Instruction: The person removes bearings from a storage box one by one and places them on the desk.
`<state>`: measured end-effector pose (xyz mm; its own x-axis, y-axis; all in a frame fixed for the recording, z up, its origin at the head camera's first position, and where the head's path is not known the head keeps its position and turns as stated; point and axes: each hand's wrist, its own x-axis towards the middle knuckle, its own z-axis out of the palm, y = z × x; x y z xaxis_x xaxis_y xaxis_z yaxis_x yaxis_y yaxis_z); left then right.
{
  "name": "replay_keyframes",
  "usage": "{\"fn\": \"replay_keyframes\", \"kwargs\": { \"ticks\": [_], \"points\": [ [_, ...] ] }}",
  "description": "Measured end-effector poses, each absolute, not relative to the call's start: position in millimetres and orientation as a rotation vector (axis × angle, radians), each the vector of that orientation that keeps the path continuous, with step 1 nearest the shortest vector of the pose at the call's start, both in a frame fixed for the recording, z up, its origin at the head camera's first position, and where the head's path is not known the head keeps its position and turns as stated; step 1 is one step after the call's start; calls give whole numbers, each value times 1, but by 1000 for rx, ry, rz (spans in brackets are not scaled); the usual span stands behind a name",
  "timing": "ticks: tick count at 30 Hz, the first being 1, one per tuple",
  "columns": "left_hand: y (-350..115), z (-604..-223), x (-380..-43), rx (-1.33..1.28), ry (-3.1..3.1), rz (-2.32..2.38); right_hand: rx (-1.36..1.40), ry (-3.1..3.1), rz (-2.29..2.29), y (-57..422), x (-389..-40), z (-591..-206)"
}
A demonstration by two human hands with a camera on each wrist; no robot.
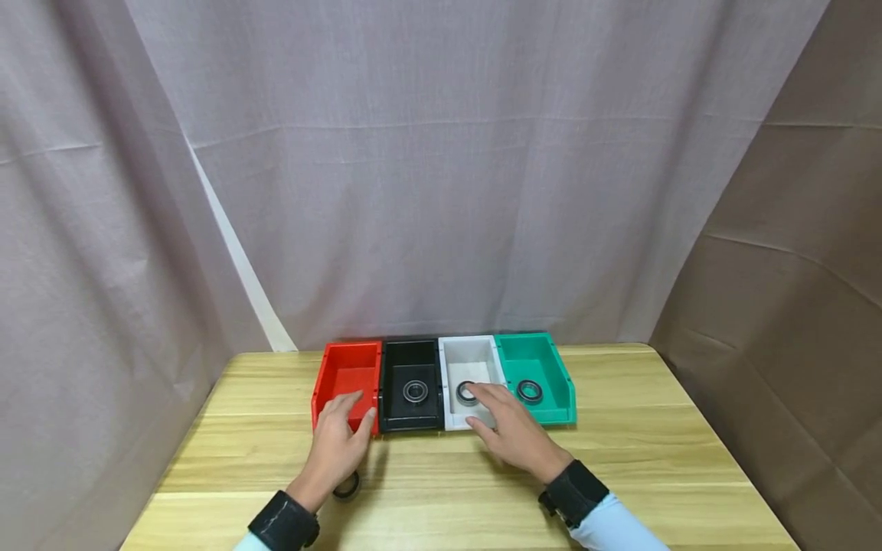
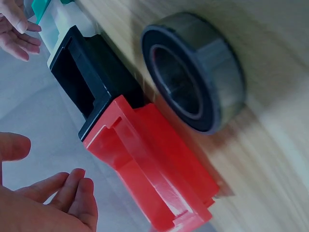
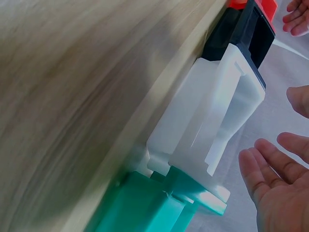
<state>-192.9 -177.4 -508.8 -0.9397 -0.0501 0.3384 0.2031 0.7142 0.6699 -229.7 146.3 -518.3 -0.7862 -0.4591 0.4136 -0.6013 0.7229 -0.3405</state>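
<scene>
My left hand (image 1: 338, 440) is over the front of the red bin (image 1: 347, 375), fingers extended and thumb apart, holding nothing. Beneath its wrist, a ball bearing (image 1: 347, 497) lies on the table; the left wrist view shows this bearing (image 2: 224, 72) close up, with a steel outer ring and dark seal. My right hand (image 1: 513, 436) reaches over the front of the white bin (image 1: 472, 352), fingers spread loosely with nothing between them. A bearing (image 1: 460, 396) sits in that bin, partly covered by the fingertips. Other bearings lie in the black bin (image 1: 411, 360) and the green bin (image 1: 530, 356).
The four bins stand side by side near the back of the wooden table (image 1: 441, 505). Grey curtain (image 1: 441, 191) hangs right behind them, and a brown cloth (image 1: 779, 344) borders the right side.
</scene>
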Motion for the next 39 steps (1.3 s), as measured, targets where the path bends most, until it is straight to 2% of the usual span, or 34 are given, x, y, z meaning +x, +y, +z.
{"fn": "replay_keyframes", "kwargs": {
  "ticks": [5,11,23,31,34,39],
  "points": [
    [-168,-505,-206,-113,-2595,-1050,819,-2641,674,150,-229,-517],
    [-149,-497,-238,-79,-2645,-998,798,-2626,672,155,-231,-518],
    [-120,-496,-301,165,-2837,-885,780,-2591,679,155,-229,-520],
    [-128,-570,-359,223,-2726,-884,791,-2580,687,149,-227,-522],
    [-131,-573,-358,257,-2733,-925,793,-2589,693,147,-225,-524],
    [-131,-554,-338,271,-2720,-939,806,-2597,732,146,-223,-526]
  ]
}}
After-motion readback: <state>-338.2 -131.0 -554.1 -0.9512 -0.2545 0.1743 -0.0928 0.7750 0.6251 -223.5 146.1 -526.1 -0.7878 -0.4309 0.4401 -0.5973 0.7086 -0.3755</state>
